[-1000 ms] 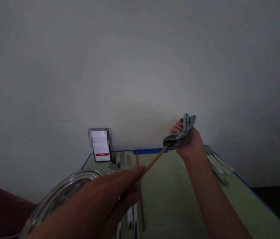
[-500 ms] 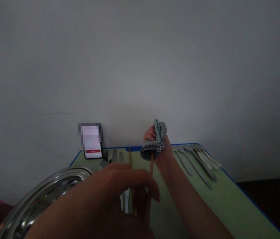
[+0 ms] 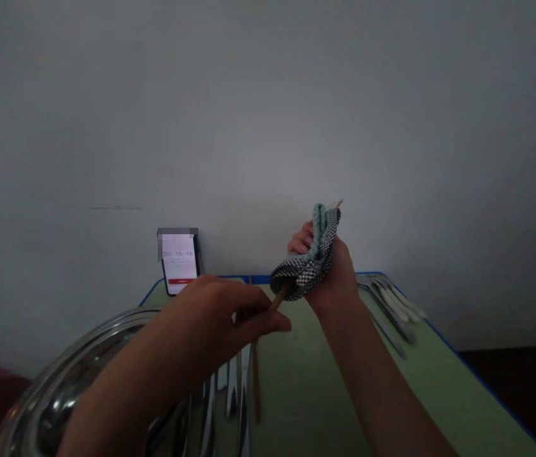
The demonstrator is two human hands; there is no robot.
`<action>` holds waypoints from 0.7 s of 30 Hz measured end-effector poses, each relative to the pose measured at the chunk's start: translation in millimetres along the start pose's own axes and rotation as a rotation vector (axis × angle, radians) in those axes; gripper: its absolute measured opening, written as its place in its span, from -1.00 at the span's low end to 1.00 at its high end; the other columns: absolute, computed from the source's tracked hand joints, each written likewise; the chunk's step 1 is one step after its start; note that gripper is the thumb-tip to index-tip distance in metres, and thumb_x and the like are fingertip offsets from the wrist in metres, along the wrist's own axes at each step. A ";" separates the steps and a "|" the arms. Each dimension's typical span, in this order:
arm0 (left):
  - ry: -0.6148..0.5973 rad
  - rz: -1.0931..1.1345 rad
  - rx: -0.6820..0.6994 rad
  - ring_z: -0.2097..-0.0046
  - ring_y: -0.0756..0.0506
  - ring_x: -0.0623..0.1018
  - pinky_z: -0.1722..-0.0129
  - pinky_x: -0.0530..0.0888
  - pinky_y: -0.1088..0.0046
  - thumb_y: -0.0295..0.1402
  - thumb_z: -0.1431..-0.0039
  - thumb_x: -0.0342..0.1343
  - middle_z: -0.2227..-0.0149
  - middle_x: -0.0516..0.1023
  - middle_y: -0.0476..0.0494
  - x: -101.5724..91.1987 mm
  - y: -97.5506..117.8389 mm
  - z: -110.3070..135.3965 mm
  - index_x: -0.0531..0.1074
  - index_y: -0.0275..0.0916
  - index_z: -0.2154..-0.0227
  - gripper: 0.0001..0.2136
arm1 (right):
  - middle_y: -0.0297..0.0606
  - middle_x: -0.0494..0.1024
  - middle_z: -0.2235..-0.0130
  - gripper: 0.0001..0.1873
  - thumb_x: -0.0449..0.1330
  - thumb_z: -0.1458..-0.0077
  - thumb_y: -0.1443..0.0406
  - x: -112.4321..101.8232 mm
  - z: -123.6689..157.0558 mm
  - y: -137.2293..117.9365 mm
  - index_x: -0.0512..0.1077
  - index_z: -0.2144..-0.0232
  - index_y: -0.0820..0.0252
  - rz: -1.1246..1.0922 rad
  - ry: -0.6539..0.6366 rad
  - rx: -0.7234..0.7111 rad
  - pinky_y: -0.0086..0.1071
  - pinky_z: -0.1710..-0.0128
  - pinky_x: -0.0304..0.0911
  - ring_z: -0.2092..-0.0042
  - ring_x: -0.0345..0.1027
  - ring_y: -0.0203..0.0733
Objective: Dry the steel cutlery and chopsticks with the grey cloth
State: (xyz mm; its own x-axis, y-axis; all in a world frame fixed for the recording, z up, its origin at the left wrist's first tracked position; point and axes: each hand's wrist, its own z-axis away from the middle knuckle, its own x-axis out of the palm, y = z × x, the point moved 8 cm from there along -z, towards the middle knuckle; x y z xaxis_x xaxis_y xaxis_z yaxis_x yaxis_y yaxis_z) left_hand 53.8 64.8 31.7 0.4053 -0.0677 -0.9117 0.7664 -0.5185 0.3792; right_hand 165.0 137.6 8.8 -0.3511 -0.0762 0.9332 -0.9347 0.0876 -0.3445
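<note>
A wooden chopstick (image 3: 281, 296) slants up through a folded checked cloth (image 3: 314, 266) with a pale green side, and a thin tip pokes out above it. My left hand (image 3: 236, 311) pinches the chopstick's lower end between thumb and fingers. Wrapped round the cloth, my right hand (image 3: 337, 273) is closed on it with the chopstick inside. Below my left hand a second chopstick (image 3: 256, 387) lies on the green table (image 3: 310, 381), beside several metal knives (image 3: 232, 387) partly covered by my left arm.
To the left stands a large shiny metal bowl (image 3: 106, 322), partly behind my left arm. A phone (image 3: 181, 261) leans on the wall at the table's back edge. Several utensils, some with white handles (image 3: 403, 303), lie at the right. The pale wall (image 3: 268, 127) rises directly behind.
My right hand and the cloth have moved up and right along the chopstick, whose tip now shows above. My left hand has drawn back from the camera; the chopstick is more tilted.
</note>
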 end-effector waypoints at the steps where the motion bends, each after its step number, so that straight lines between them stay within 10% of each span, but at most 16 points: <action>1: 0.002 -0.025 -0.005 0.62 0.10 0.27 0.61 0.15 0.60 -0.12 -0.12 0.03 0.68 0.31 0.12 -0.1 0.8 -0.3 0.44 -0.21 0.59 -0.68 | -0.48 0.21 0.66 -0.73 -0.07 -0.11 0.35 0.7 0.3 -2.1 0.16 0.63 0.19 0.037 -0.007 -0.019 -0.61 0.69 0.07 0.66 0.06 -0.49; 21: -0.221 -0.166 -0.107 0.58 0.00 0.42 0.60 0.18 0.52 -0.20 -0.12 -0.05 0.57 0.51 -0.01 22.0 -5.2 17.8 0.46 -0.19 0.54 -0.72 | -0.46 0.25 0.69 -0.64 -0.13 -0.18 0.26 -10.8 5.3 68.9 0.19 0.62 0.18 0.059 0.016 0.316 -0.60 0.80 -0.04 0.71 0.04 -0.46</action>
State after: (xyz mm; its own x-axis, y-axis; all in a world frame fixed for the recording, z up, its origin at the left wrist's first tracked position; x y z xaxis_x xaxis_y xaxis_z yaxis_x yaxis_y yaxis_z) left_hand 49.8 50.9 6.9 0.1602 -0.1796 -0.9706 0.8661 -0.4462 0.2255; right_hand 104.1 139.2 -25.5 -0.4068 -0.0643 0.9113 -0.8846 -0.2213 -0.4105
